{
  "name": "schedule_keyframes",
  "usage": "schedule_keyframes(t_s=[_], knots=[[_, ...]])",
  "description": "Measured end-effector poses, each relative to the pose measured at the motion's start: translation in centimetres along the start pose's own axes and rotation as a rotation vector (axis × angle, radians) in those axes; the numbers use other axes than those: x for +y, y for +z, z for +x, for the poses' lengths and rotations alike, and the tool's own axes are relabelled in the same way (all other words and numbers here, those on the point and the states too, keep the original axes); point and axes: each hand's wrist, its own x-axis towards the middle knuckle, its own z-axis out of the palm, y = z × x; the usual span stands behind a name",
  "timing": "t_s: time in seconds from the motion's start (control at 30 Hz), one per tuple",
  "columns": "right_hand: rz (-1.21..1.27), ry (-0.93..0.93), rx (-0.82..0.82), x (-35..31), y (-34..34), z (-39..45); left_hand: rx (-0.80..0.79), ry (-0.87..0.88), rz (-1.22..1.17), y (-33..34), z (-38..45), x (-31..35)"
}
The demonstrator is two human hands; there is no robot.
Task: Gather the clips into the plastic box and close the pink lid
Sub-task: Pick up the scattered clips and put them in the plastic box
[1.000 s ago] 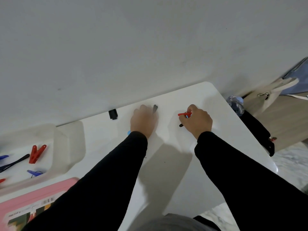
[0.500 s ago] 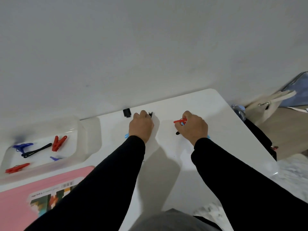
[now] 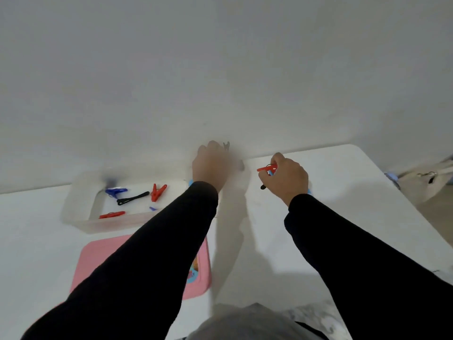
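Note:
The clear plastic box [image 3: 78,217] stands open at the left of the white table, with several clips inside: a blue one [image 3: 115,191], a black one [image 3: 132,198], a red one [image 3: 158,191] and another red one [image 3: 111,214]. The pink lid [image 3: 98,253] lies flat in front of the box, partly under my left sleeve. My left hand [image 3: 210,168] is raised near the wall, blurred, closed on a dark clip [image 3: 226,145], with a blue clip edge showing at the wrist. My right hand [image 3: 285,177] is closed on a red clip [image 3: 266,168], with blue and black clip ends poking out.
A white wall rises directly behind the table [image 3: 343,204]. A beige bag [image 3: 431,177] sits on the floor past the table's right corner. The table's right edge slants down to the lower right.
My left hand has risen toward the wall with the dark clip. The view has swung left, bringing the whole box and lid into sight. The small black block by the wall is no longer visible.

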Motion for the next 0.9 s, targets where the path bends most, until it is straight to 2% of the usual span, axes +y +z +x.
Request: schedule_keyframes(t_s=[0.23, 0.5, 0.73, 0.9], knots=[[-0.001, -0.215, -0.035, -10.3, 2.5, -2.1, 0.075, -0.109, 0.037, -5.0, -1.1, -9.8], [-0.164, -0.484, -0.139, -20.0, 6.3, -3.9, -0.001, -0.179, 0.089, -6.6, -3.1, -18.8], [-0.253, -0.531, -0.217, -24.1, 9.3, -4.0, -0.093, -0.184, 0.028, -6.1, -3.4, -22.5], [-0.185, -0.491, -0.334, -24.3, 10.6, -3.7, -0.102, -0.225, -0.052, -5.8, -3.5, -23.6]])
